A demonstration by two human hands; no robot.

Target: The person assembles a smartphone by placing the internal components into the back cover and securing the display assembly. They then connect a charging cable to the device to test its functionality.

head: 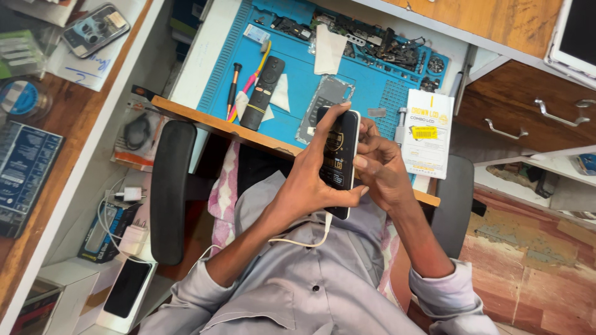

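I hold a black smartphone (339, 158) upright in front of my chest, with both hands on it. My left hand (308, 177) wraps its left edge, fingers reaching the top and thumb across the lower screen. My right hand (380, 167) grips the right edge, its thumb resting on the screen. A white cable (310, 241) hangs from the phone's bottom end and runs across my grey shirt.
Beyond the phone lies a blue work mat (298, 68) with a black remote (262, 93), screwdrivers (234, 90), a clear phone case (325, 105), white cloth and small parts. A white packet (427, 131) sits right. Chair armrest (169, 186), chargers and another phone (127, 286) are left.
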